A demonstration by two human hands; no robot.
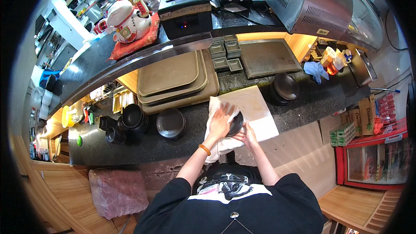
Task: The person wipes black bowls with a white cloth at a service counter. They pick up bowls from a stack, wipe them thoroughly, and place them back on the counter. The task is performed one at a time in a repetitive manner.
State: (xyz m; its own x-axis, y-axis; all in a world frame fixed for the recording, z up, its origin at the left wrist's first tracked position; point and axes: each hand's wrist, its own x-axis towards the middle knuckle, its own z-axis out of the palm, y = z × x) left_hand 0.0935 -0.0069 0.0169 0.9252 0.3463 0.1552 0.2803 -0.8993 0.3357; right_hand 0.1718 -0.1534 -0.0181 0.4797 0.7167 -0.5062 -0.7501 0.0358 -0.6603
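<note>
As fingers of the right hand (248, 135) close on a dark dish (236, 125), apparently steadying it, the left hand (219, 122) lies, fingers spread, on white cloth (213, 105) beside it, by the near edge of the bench (143, 149).

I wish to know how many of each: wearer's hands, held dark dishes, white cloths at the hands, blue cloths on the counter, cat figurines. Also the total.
Hands: 2 (left hand, right hand)
Dark dish: at least 1 (perhaps stacked)
White cloth: 1
Blue cloth: 1
Cat figurine: 1
Total: at least 6
</note>
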